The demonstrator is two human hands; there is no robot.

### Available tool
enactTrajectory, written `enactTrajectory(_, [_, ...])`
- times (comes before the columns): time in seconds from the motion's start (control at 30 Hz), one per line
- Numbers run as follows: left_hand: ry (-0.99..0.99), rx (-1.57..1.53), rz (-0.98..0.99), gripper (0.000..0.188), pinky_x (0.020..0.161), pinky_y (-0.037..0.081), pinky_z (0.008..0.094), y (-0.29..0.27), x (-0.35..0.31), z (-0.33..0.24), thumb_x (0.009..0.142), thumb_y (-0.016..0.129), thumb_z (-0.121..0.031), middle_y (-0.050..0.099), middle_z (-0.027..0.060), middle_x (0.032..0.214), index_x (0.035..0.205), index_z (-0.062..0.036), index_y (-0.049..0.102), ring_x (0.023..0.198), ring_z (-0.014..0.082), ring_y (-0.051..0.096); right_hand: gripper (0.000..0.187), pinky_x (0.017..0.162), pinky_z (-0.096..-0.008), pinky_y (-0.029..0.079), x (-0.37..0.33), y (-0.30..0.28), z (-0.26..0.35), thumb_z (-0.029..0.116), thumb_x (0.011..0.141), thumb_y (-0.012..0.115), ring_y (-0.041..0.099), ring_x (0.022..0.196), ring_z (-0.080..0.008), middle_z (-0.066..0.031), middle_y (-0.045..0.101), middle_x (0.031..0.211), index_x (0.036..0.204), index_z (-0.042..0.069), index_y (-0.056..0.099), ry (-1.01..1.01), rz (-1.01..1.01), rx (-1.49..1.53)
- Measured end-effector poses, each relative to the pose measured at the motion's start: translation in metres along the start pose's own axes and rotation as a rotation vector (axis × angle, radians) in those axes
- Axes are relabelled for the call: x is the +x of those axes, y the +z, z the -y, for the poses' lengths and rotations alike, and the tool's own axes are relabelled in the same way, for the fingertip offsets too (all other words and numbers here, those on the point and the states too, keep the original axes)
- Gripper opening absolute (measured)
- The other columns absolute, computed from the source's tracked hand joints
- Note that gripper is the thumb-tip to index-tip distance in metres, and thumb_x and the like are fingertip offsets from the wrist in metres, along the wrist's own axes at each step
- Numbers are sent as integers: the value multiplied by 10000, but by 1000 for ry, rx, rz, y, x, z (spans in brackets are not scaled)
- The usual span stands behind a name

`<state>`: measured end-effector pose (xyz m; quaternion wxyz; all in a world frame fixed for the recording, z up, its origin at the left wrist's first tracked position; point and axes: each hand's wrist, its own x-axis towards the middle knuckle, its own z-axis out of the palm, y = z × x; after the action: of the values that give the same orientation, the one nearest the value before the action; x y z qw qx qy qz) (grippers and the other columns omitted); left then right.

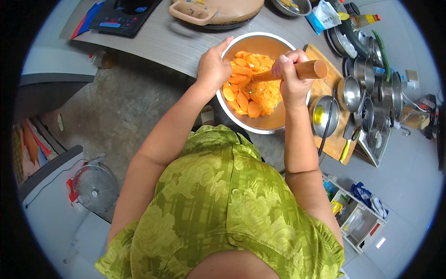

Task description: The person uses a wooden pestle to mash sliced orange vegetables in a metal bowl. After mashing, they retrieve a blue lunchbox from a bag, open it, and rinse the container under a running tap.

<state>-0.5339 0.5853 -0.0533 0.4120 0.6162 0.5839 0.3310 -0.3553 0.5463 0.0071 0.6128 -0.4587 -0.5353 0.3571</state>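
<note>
A large white-rimmed bowl point(232, 119) stands at the counter's front edge, in front of me. Orange carrot slices point(242, 100) fill its left part, and mashed orange pieces point(269, 100) lie to their right. My left hand point(214, 67) holds the bowl's left rim, thumb and fingers closed on it. Wrapped round a thick wooden pestle point(311, 69) is my right hand point(292, 76), over the bowl's right side. The pestle leans, its thick end up at the right and its lower end down among the carrots, where its tip is hidden.
Right of the bowl, a wooden cutting board point(334, 146) carries a small metal bowl point(325, 116) with yellow liquid and dark chopsticks across it. Several metal pots point(364, 74) crowd beyond. A large lidded pan point(223, 11) and black induction cooker point(123, 17) sit at the back.
</note>
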Motion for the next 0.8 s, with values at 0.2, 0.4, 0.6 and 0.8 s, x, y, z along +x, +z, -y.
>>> enactTrajectory(0.2, [72,19,-22,576,695,507,293,5,0,7,740,508,70,679,188,936,1284,-116,550,721,198,666,164,495,-255,442,-9,-1,13,30,853,561,498,511,-104,-43,513,602,717,43,470,-30,-85,95])
enactTrajectory(0.4, [40,63,5,563,722,508,301,0,-3,-1,741,512,70,675,194,953,1274,-105,557,768,209,671,149,479,-310,421,7,-10,65,96,826,493,403,470,-133,-43,423,557,697,63,428,-136,-103,165])
enactTrajectory(0.6, [92,49,-6,580,716,509,320,3,-2,4,730,508,70,668,211,974,1278,-114,555,743,228,667,172,518,-263,451,-11,13,15,53,845,574,525,534,-118,-34,513,605,706,51,474,86,-16,182])
enactTrajectory(0.8, [139,84,-45,593,665,507,322,4,3,6,720,510,61,674,207,929,1283,-120,552,639,220,644,177,475,-293,413,19,6,83,108,832,475,405,474,-128,-46,432,554,669,60,423,-234,-5,145])
